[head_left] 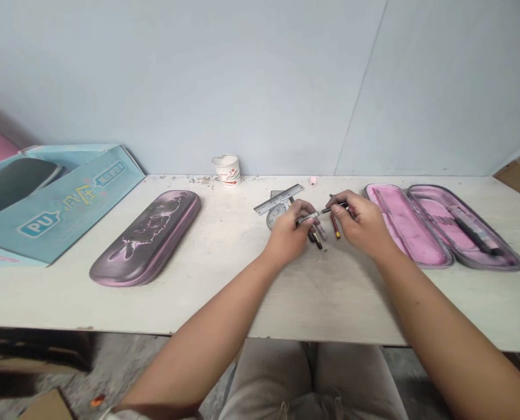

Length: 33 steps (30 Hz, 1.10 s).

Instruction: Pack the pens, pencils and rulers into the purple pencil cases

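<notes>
A silver pen sits in the left hand, whose fingers are closed round its near end. It is held just above the middle of the counter. Its far tip points at a dark pen pinched in the curled fingers of the right hand. The two pens lie almost end to end, and I cannot tell whether they touch.

Under and between the hands lie one red pencil and one dark pencil. The hands may hide more. Just behind the left hand are one clear ruler, lying slantwise, and one round protractor partly under it.

There are two pencil cases. An open pink case lies near the right hand with both halves flat, and one grey pen rests in its far half. A closed purple case lies well apart to the left.

At the back edge stand one paper cup and one small pink eraser. One pale blue box with printed lettering rests open at the far left.

The counter is a white board, scuffed, with crumbs of debris near the cup. Behind it rises a plain blue-grey wall with one slanting panel seam. Light trousers show below the front edge.
</notes>
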Tool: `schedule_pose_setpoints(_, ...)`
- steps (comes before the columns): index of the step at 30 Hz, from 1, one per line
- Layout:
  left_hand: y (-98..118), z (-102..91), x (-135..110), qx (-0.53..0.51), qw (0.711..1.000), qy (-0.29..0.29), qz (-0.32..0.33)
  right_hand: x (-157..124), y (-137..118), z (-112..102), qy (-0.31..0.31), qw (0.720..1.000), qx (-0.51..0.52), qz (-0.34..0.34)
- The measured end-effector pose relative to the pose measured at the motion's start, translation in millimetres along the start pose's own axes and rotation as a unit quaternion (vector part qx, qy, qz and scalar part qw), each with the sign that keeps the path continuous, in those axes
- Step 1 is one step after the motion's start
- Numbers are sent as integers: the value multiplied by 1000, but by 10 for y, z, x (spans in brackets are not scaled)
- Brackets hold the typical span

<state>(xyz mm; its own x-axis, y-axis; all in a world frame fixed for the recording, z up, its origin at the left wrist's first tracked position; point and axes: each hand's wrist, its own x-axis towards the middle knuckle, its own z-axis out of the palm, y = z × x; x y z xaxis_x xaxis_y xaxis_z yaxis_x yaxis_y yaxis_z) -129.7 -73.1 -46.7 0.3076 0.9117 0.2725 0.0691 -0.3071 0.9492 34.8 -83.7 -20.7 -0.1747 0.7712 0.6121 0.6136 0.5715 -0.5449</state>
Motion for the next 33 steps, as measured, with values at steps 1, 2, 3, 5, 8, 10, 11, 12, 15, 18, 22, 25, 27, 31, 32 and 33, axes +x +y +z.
schedule_pose_setpoints(1, 2, 0, 6, -15, 1000, 5, -4, 0, 6, 1, 12, 1000, 8, 11)
schedule_pose_setpoints(2, 4, -3, 10, -25, 1000, 7, -6, 0, 10, 4, 14, 1000, 14, 19)
schedule_pose_setpoints(3, 4, -8, 11, -28, 1000, 9, -6, 0, 13, 9, 5, 1000, 16, 22)
schedule_pose_setpoints(5, -1, -22, 6, -16, 1000, 9, -4, 1, 11, 23, -27, 999, 11, 24)
schedule_pose_setpoints(8, -16, -36, -14, 37, 999, -6, 7, 0, -9, 47, -49, 999, -2, 19)
schedule_pose_setpoints(10, -19, -28, -29, 64, 998, -24, 11, -7, -29, 64, -60, 998, -5, 13)
schedule_pose_setpoints(11, -16, -18, -35, 67, 997, -29, 9, -13, -41, 74, -66, 998, -4, 14)
schedule_pose_setpoints(12, -9, -6, -38, 60, 998, -31, 5, -20, -51, 86, -65, 998, -2, 23)
schedule_pose_setpoints(15, 30, 38, -39, -11, 999, -26, -15, -45, -76, 128, -21, 997, 13, 70)
schedule_pose_setpoints(18, 69, 72, -34, -90, 995, -35, -32, -68, -82, 173, 32, 995, 26, 88)
schedule_pose_setpoints(22, 58, 91, -35, -138, 989, -28, -40, -103, -77, 239, 21, 998, 13, 60)
schedule_pose_setpoints(25, 14, 89, -35, -124, 992, -6, -30, -125, -93, 292, -7, 999, -1, 42)
schedule_pose_setpoints(27, -5, 84, -31, -106, 994, -4, -28, -128, -114, 313, -10, 999, -13, 40)
schedule_pose_setpoints(31, 19, 69, -8, -124, 992, -10, -35, -98, -140, 275, -24, 999, -10, 36)
schedule_pose_setpoints(32, 34, 64, -1, -133, 990, -5, -37, -86, -133, 252, -21, 999, -8, 41)
schedule_pose_setpoints(33, 48, 58, 5, -141, 989, 1, -39, -76, -118, 228, -12, 999, -10, 49)
